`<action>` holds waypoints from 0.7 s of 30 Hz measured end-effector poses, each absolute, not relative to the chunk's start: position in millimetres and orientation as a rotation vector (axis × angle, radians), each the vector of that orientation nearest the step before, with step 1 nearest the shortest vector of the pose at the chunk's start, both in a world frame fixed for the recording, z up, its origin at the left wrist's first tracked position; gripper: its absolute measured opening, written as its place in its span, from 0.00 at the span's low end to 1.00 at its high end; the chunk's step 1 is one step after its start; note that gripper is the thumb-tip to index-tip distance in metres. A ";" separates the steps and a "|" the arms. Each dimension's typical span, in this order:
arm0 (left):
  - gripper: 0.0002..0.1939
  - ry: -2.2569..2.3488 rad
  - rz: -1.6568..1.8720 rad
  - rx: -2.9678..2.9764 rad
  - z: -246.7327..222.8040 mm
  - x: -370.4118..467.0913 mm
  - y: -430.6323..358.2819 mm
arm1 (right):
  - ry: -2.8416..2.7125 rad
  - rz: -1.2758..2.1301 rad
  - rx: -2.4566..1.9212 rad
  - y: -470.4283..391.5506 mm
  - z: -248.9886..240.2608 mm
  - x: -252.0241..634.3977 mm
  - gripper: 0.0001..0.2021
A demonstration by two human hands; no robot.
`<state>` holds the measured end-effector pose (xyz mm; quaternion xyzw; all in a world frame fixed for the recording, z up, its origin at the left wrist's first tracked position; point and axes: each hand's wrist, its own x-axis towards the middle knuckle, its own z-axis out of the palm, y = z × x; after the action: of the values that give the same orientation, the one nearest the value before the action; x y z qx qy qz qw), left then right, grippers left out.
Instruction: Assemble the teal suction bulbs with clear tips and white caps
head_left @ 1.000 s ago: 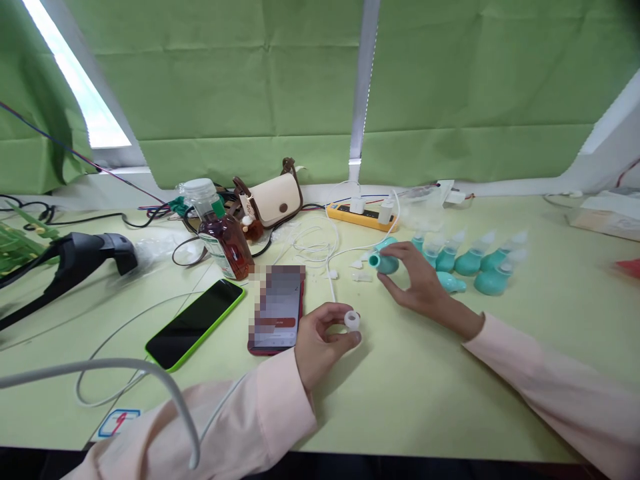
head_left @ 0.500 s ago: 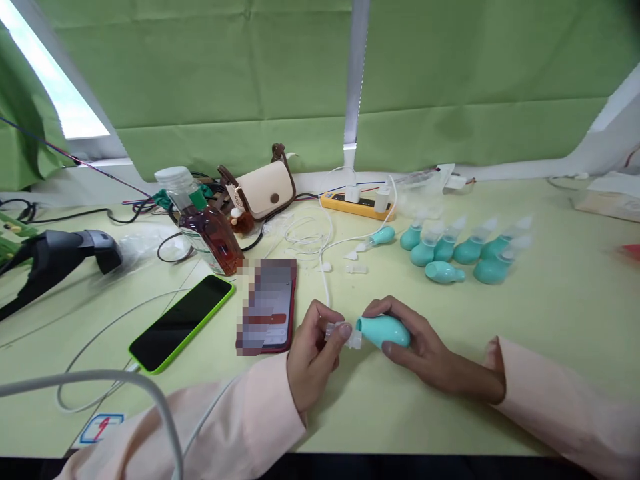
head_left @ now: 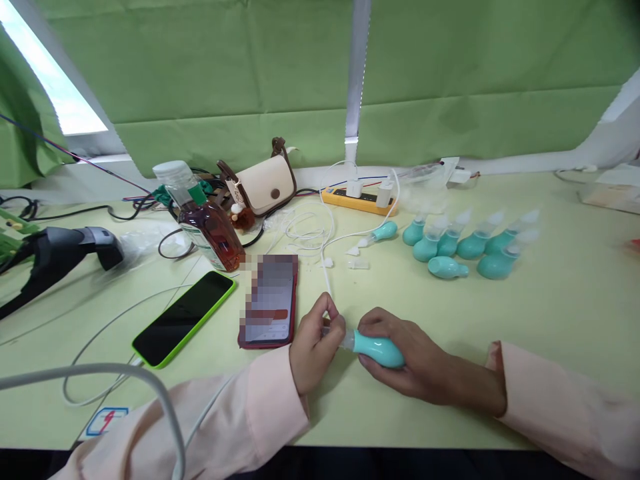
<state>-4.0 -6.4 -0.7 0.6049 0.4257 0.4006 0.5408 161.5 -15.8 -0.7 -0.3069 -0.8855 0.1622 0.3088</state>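
Observation:
My left hand [head_left: 316,347] pinches a clear plastic piece [head_left: 347,339] whose right end meets the mouth of a teal bulb [head_left: 381,351]. The fingers of my right hand [head_left: 413,357] are wrapped round that bulb, which lies on its side. How deep the clear piece sits in the bulb cannot be told. Behind my right hand several teal bulbs with clear tips [head_left: 473,245] stand in a group, and a bare teal bulb [head_left: 448,268] lies in front of them. Farther back lies another teal bulb [head_left: 385,231] with a clear tip. A small clear tube [head_left: 359,265] rests near it.
On the green table [head_left: 430,427], a red-cased phone [head_left: 273,300] and a green-cased phone [head_left: 185,320] lie left of my hands. Behind them are a bottle [head_left: 213,230], a cream bag [head_left: 266,187], a yellow power strip [head_left: 363,201] and white cables. A grey cable [head_left: 100,369] crosses my left sleeve.
The gap between the clear piece and the teal bulb has closed; they now touch. My right hand has shifted slightly, and the bulb has moved left and down.

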 end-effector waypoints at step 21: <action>0.08 1.088 1.005 1.795 5.5 -6.7 -15.2 | -1.956 1.520 -0.946 -10.7 17.8 155.4 0.13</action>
<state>-6.7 -15.2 5.5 0.7081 0.4293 0.3967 0.3961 155.4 -10.7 17.8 -0.3461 -0.7157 0.5561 0.2423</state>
